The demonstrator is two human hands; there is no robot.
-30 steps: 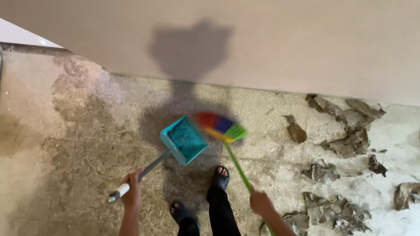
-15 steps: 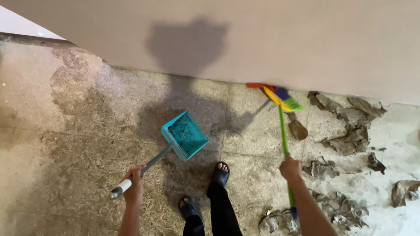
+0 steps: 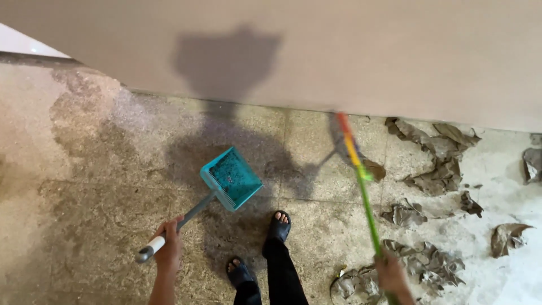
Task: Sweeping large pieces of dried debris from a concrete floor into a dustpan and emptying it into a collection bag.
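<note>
The left hand [image 3: 168, 252] is closed tight around the grey handle of the dustpan [image 3: 230, 178]. The blue dustpan sits tilted just above the floor [image 3: 101, 186], in front of the two feet in black sandals [image 3: 278, 227], and it has bits of dirt in it. The right hand [image 3: 390, 275] is closed around the green stick of the broom [image 3: 354, 155], low near the bottom edge of the view. The broom head is blurry and points up toward the wall [image 3: 339, 51], close to where the wall meets the floor. Dry brown leaves [image 3: 435, 169] lie on the floor on the right side, some beside the broom and some near the right hand.
</note>
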